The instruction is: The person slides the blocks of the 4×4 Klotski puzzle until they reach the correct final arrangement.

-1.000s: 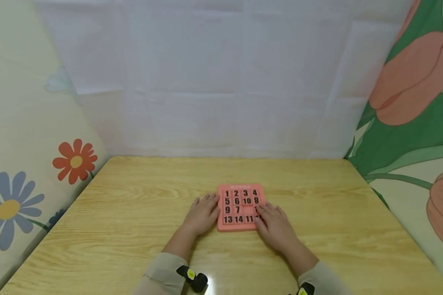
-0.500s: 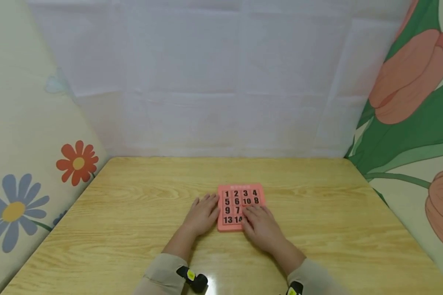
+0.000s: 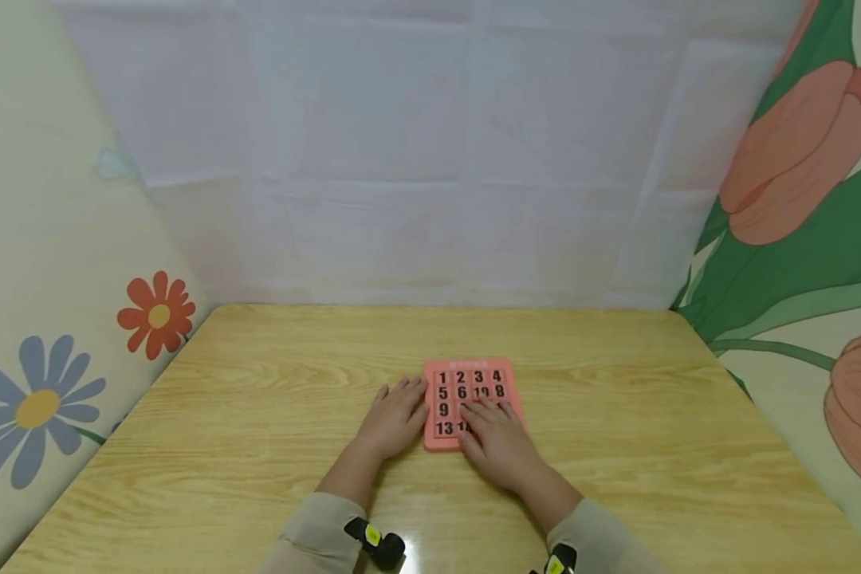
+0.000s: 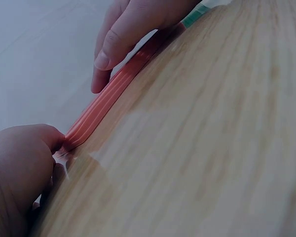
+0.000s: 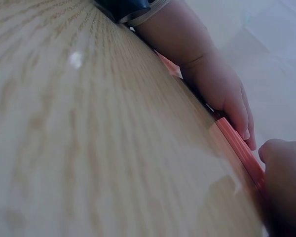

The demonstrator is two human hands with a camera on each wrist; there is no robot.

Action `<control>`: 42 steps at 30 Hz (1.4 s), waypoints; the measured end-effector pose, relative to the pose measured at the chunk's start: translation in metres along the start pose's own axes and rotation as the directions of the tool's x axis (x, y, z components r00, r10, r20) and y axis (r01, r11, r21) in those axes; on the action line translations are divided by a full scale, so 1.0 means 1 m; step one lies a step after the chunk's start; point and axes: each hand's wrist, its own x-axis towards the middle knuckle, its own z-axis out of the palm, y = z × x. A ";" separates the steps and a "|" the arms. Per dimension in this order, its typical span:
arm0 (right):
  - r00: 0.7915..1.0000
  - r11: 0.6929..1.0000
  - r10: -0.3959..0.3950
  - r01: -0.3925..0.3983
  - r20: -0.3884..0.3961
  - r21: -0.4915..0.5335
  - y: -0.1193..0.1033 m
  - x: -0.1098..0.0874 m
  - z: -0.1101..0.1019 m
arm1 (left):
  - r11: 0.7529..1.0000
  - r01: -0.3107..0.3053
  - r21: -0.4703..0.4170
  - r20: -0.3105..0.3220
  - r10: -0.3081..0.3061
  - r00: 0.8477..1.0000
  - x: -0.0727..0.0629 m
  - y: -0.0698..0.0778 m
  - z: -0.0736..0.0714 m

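A pink number slide puzzle (image 3: 466, 365) lies flat on the wooden table. My left hand (image 3: 393, 418) rests beside its left edge, fingers extended along the frame. My right hand (image 3: 502, 450) reaches over the lower right part, its fingertips on the tiles around the third row. The top row of tiles shows 1 to 4; 9 and 13 show at the left, while the lower right tiles are hidden under the right hand. In the left wrist view, the left thumb meets the corner of the pink frame (image 4: 111, 98).
The wood-grain table (image 3: 258, 383) spreads around the puzzle. A white cloth (image 3: 402, 159) hangs behind its far edge. Flower-patterned cloths stand at the left (image 3: 36, 199) and right (image 3: 796, 159). Black wrist cameras sit on both beige sleeves (image 3: 316, 530).
My right hand has moved left from the puzzle's right edge onto the tiles, covering the gap and the 7. My left hand stays in place at the left edge.
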 end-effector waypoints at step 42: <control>0.999 0.999 0.047 -0.048 -0.018 -0.012 0.025 -0.009 -0.009 | 1.000 0.003 -0.011 0.002 -0.003 1.000 0.004 0.002 0.002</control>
